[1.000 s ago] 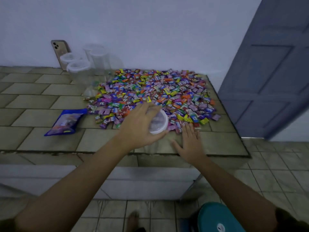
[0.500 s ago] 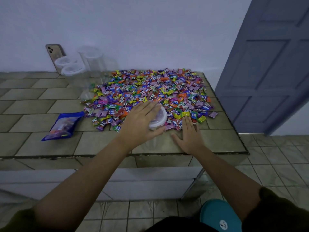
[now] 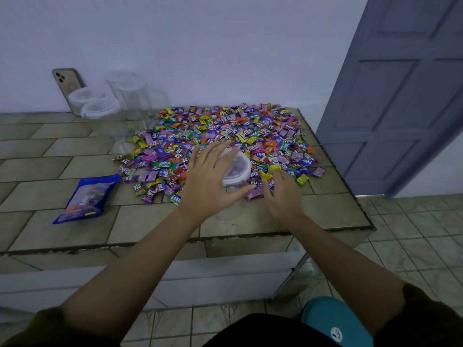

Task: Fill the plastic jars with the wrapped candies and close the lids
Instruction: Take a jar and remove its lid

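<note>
Tiled stone-coloured counter [image 3: 75, 156] set against a pale wall. A wide heap of multicoloured wrapped candies [image 3: 225, 136] covers the right half of the counter, reaching nearly to its right edge.

Left hand [image 3: 210, 181] wraps around a clear plastic jar with a white rim [image 3: 236, 169]. The jar is tilted, mouth facing right and toward the heap, standing at the near edge of the candies. Fingers [image 3: 208, 154] spread over the jar's far side, thumb along its near side: a firm grasp on the jar. A few candies seem to show through its wall, but the blur makes that uncertain.

Right hand [image 3: 280, 194] lies palm down on the counter just right of the jar, fingers curled loosely over candies at the heap's near edge. Whether any candy is actually pinched cannot be told; the hand is not clenched.

Back left, against the wall: several more clear plastic jars with white rims [image 3: 100, 108], upright and close together, just beside the heap's left edge. A gold smartphone [image 3: 66, 82] leans on the wall behind them.

A blue candy bag [image 3: 86, 199] lies flat on the counter left of the heap, apart from it.

Grey-blue panelled door [image 3: 400, 96] stands to the right. A teal round stool [image 3: 333, 321] shows at bottom right on the tiled floor.
</note>
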